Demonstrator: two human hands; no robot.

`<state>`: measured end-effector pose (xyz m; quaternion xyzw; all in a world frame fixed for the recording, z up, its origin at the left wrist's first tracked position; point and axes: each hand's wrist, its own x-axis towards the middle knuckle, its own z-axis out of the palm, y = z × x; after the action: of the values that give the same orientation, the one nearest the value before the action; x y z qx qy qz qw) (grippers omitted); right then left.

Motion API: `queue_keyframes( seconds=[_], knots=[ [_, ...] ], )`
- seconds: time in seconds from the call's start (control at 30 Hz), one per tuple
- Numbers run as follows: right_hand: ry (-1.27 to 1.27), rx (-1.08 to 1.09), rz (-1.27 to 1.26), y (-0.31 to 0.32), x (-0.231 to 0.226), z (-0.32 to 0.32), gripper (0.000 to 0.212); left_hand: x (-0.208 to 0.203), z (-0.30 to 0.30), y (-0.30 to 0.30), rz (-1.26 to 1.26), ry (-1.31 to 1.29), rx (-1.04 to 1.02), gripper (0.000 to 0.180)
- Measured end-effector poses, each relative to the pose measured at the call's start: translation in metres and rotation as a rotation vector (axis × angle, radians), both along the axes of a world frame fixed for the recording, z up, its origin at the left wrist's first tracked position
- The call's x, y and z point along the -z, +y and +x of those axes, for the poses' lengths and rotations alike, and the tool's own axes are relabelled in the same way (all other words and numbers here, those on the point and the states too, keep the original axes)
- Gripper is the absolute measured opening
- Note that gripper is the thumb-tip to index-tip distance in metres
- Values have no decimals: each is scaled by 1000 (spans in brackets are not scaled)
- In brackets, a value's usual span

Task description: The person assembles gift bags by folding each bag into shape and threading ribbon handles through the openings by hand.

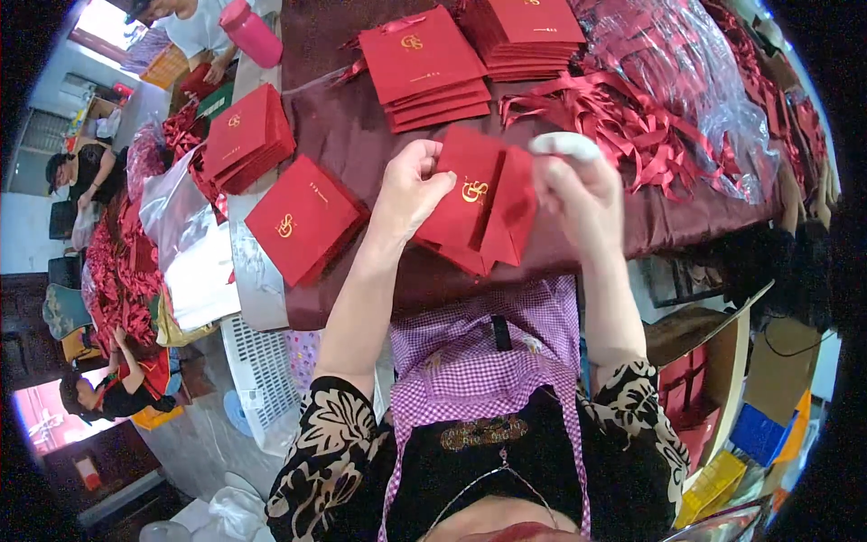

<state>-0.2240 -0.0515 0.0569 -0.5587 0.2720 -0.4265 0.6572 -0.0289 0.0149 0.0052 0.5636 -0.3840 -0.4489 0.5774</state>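
Above the near edge of the table, my left hand (415,190) pinches the left edge of a red paper bag (459,194) with a gold emblem. The bag is tilted and its right side panel is spread out. My right hand (582,185) is at the bag's right side, fingers curled, with a white cover on one finger. Motion blurs its fingertips, so what they hold is hidden. More red bags (293,221) lie stacked to the left. Beyond my hands are another stack of red bags (424,68) and a taller pile (533,36).
A dark red cloth (339,117) covers the table. Loose red ribbons (623,126) and clear plastic wrap (731,135) lie at the right. A pink bottle (250,34) stands far left, near a co-worker in white (199,36). A white basket (262,379) and a cardboard box (713,379) sit below table height.
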Motion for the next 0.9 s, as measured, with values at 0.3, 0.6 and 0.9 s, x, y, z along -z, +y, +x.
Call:
queue_keyframes(
  seconds=[0.3,0.6,0.9],
  knots=[
    [553,79,-572,-11,38,33,19,-6,-5,4,-28,-46,-1,27],
    [546,133,-738,-11,37,36,16,-11,-10,6,-84,-23,-3,30],
    [613,199,-1033,-9,34,39,10,-5,-11,8,-133,-68,-32,32]
  ],
)
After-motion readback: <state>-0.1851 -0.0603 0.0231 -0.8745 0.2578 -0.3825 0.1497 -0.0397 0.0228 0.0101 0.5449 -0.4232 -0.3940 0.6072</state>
